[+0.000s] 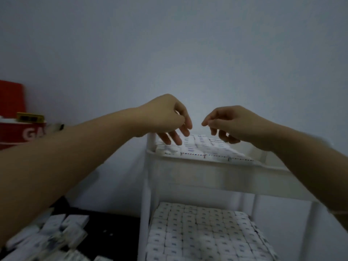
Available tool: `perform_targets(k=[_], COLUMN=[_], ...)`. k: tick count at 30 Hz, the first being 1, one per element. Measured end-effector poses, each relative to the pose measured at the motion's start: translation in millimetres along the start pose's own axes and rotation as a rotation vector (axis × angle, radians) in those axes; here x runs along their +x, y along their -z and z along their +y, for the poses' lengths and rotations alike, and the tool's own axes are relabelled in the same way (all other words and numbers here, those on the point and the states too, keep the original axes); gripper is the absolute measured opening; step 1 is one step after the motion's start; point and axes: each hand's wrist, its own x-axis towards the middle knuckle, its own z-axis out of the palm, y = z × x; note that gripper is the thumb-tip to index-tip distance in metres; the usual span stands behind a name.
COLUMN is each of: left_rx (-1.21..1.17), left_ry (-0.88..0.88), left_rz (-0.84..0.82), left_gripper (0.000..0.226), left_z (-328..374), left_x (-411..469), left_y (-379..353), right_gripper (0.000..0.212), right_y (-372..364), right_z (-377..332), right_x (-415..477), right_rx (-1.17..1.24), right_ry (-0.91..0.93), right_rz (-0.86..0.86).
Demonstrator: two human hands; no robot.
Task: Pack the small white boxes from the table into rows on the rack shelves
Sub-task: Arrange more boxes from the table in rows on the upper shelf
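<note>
A white rack [212,166] stands against the wall. Small white boxes [203,146] lie in rows on its top shelf, and the lower shelf [203,232] is packed with rows of them. Both my hands hover over the top shelf. My left hand [167,117] hangs with fingers pointing down, its fingertips just above or touching the boxes at the shelf's left end. Beside it, my right hand [229,123] has loosely curled fingers above the boxes. I see no box held in either hand. A loose pile of white boxes [52,236] lies on the dark table at the lower left.
A red carton [17,129] with white lettering stands at the left against the wall, with a small yellow box [30,117] on it. The plain wall runs behind the rack.
</note>
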Motion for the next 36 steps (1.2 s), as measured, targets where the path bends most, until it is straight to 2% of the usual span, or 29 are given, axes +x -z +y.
perform_targets(k=[4, 11, 14, 18, 22, 25, 30, 33, 36], left_rx=[-0.079, -0.159, -0.076, 0.145, 0.488, 0.735, 1.016, 1.094, 1.022], left_ry=[0.071, 0.429, 0.513, 0.57, 0.458, 0.404, 0.64, 0.669, 0.535], left_rz=[0.03, 0.104, 0.151, 0.326, 0.425, 0.37, 0.157, 0.123, 0.169], left_gripper=[0.028, 0.028, 0.029, 0.037, 0.03, 0.042, 0.069, 0.069, 0.052], left_z=[-51.5, -204.3, -259.8, -322.2, -366.1, -397.5, -420.2, -424.4, -421.1], left_x=[-70.2, -205.2, -260.7, -309.5, -340.0, -350.7, -350.2, -346.7, -349.7], left_y=[14.2, 19.4, 31.9, 65.2, 77.6, 68.9, 56.6, 60.8, 64.9], right_gripper=[0.014, 0.017, 0.017, 0.022, 0.041, 0.059, 0.073, 0.069, 0.054], right_y=[-61.9, -198.0, -267.8, -357.3, -431.5, -476.0, -510.3, -507.9, -493.8], right_z=[-41.2, -72.2, -75.8, -69.2, -56.6, -50.5, -44.6, -44.4, -48.0], right_x=[-44.9, -77.1, -77.1, -66.0, -51.6, -41.5, -36.7, -43.4, -53.2], right_rx=[0.048, 0.042, 0.058, -0.129, -0.299, -0.568, -0.926, -0.942, -0.783], right_ry=[0.081, 0.152, 0.152, 0.276, 0.332, 0.374, 0.358, 0.447, 0.554], right_rz=[-0.235, -0.526, -0.622, -0.564, -0.498, -0.473, -0.512, -0.494, -0.49])
